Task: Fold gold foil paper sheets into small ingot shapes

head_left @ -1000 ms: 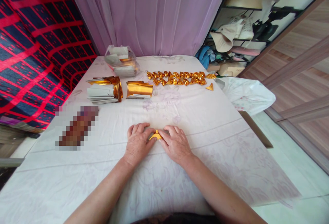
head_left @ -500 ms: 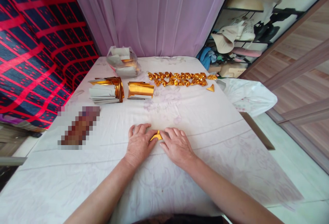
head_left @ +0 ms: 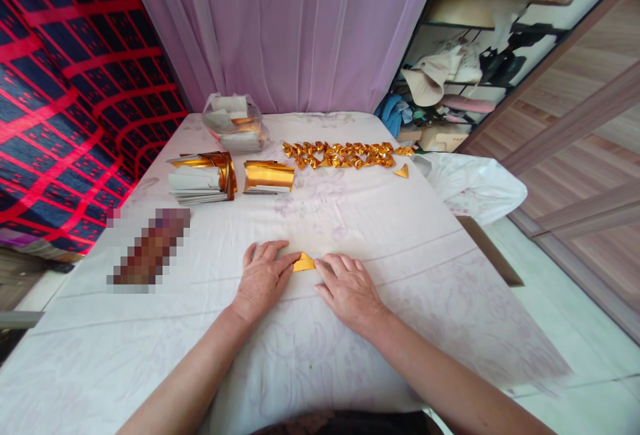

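A small folded piece of gold foil paper [head_left: 303,262] lies flat on the cloth between my hands, its top edge rising to a low peak. My left hand [head_left: 264,275] pins its left end against the table with the fingers nearest it. At the right corner, an index fingertip of my right hand [head_left: 351,288] touches the paper; that thumb stands apart from it, and the other fingers rest on the cloth. Further back are a stack of gold foil sheets [head_left: 270,176], a larger fanned stack [head_left: 203,178], and rows of folded gold pieces [head_left: 345,154].
A clear plastic bag [head_left: 234,122] of foil sheets stands at the back left. One folded gold triangle [head_left: 402,171] lies near the right edge. A blurred-out item [head_left: 150,248] is at left. Beyond the table's right side are a white plastic bag [head_left: 480,185] and a shelf [head_left: 460,82].
The gold paper now shows as a flatter, wider shape with a peak. My right thumb has drawn away from it, and the hands are slightly further apart. The view has shifted a little.
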{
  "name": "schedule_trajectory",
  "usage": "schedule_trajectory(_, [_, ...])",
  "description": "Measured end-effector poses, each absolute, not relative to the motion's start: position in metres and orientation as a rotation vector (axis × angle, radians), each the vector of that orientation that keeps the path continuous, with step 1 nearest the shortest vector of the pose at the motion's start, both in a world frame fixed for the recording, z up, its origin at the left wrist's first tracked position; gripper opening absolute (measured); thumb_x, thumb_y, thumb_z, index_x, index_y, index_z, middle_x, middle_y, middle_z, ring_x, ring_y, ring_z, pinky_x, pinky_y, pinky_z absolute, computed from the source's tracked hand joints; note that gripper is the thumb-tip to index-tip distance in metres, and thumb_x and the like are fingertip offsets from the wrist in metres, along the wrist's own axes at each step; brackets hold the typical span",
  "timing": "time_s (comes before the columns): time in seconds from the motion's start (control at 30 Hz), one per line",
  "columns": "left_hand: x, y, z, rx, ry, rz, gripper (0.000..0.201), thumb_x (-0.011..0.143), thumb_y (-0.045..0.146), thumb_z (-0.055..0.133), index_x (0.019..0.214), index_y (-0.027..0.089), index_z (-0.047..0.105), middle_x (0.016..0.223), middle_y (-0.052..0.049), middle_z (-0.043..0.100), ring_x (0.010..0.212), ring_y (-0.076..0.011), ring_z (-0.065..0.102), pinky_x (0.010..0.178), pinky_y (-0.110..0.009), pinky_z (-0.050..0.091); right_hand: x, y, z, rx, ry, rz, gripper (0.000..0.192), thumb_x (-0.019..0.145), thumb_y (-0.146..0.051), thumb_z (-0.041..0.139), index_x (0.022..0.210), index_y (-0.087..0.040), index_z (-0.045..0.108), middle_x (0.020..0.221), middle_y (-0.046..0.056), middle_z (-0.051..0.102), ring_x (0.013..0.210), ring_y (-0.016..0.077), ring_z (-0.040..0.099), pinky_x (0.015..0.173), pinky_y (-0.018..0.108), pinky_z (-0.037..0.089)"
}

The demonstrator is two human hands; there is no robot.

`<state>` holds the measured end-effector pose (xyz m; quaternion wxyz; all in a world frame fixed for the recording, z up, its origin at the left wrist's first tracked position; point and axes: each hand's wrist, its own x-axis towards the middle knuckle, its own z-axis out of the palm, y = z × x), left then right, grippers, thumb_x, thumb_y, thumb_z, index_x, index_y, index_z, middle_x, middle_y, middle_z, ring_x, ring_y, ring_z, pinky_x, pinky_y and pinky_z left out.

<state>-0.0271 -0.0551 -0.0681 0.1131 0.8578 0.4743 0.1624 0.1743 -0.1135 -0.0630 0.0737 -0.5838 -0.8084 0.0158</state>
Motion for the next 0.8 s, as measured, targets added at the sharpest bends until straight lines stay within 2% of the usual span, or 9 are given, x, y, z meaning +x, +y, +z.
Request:
schedule_trajectory(0.33, [-0.0301,-0.0531,-0.0689,2.51,1.374,0.463,0.032,0.095,0.023,0.049,0.118,0.036,0.067,0.13,-0.006,0.058,0.122,-0.0249,0.05,0.106,-0.054,0.029,0.1727,-0.1155,-0.0667,-1.785,-2.322,0.073,0.039,0.09,-0.033,0.061,0.128,-0.023,0.058,0.123,0.009,0.061,0.108,0.0248,0.052,0.087,0.038,0.04])
schedule_trajectory(0.53, [-0.0286,-0.0538,-0.0683,2.499,1.398,0.485,0.033,0.094,0.023,0.048,0.119,0.035,0.065,0.129,-0.005,0.059,0.12,-0.0241,0.05,0.106,-0.053,0.029,0.1669,-0.12,-0.0675,-1.747,-2.301,0.036,0.045,0.09,-0.032,0.061,0.133,-0.022,0.054,0.126,0.011,0.058,0.111,0.0259,0.051,0.089,0.04,0.041])
schedule_trajectory(0.8, [-0.0293,-0.0561,-0.0694,2.529,1.389,0.495,0.031,0.095,0.023,0.047,0.115,0.035,0.068,0.13,-0.005,0.059,0.121,-0.025,0.051,0.107,-0.055,0.028,0.1715,-0.1232,-0.0659,-1.772,-2.296,0.076,0.036,0.09,-0.03,0.061,0.125,-0.022,0.059,0.118,0.008,0.062,0.105,0.0242,0.053,0.087,0.039,0.041])
